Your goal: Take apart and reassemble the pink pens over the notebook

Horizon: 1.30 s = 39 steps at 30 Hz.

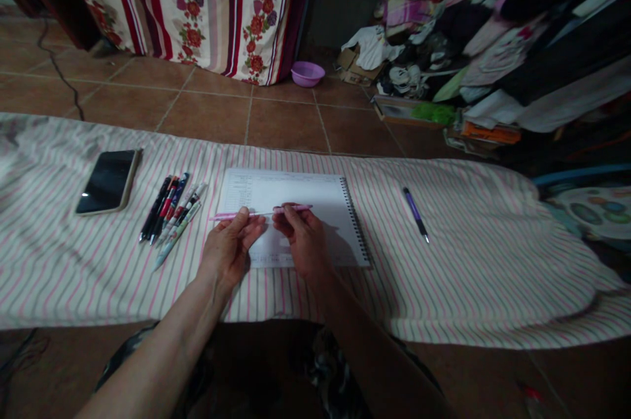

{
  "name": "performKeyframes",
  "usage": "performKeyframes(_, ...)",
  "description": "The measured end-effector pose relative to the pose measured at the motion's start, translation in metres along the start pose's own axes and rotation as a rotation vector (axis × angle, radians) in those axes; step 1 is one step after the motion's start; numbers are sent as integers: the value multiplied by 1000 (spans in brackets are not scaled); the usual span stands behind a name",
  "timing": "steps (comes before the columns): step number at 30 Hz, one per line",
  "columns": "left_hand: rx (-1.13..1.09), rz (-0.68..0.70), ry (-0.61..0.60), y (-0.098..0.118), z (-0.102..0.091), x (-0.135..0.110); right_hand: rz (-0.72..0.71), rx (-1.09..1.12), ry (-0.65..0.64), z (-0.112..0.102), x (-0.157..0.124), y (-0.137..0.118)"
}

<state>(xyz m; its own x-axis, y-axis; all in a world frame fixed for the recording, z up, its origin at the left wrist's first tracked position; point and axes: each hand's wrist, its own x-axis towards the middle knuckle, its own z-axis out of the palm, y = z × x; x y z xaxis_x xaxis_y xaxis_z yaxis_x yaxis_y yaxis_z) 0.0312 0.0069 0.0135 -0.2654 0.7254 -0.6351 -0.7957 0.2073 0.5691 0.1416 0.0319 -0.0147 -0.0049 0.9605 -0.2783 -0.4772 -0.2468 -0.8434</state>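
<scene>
Over a spiral notebook, a pink pen is held in two parts. My left hand pinches its long pink barrel between thumb and fingers. My right hand grips the shorter pink part. A thin, pale refill-like rod spans the gap between them; which part it is fixed in I cannot tell. Left of the notebook lies a bunch of several pens in dark, red and light patterns. A single purple-and-black pen rests to the right.
A striped cloth covers the low table. At the far left lies a phone. Beyond the table are a purple basin on the tiled floor, a floral curtain and a heap of clothes.
</scene>
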Motion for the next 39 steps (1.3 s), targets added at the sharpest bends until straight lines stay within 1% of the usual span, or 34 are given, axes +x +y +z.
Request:
performKeyframes(10,-63,5,18,-1,0,2,37,61,22,-1,1,-1)
performKeyframes(22,-78,-16,15,2,1,1,54,98,45,-1,1,-5)
performKeyframes(27,-79,-1,30,2,1,2,64,100,86,0,2,-6)
performKeyframes(34,-78,7,22,2,1,2,78,140,77,0,2,-7)
performKeyframes(39,-81,14,9,1,1,1,86,110,50,0,0,-7)
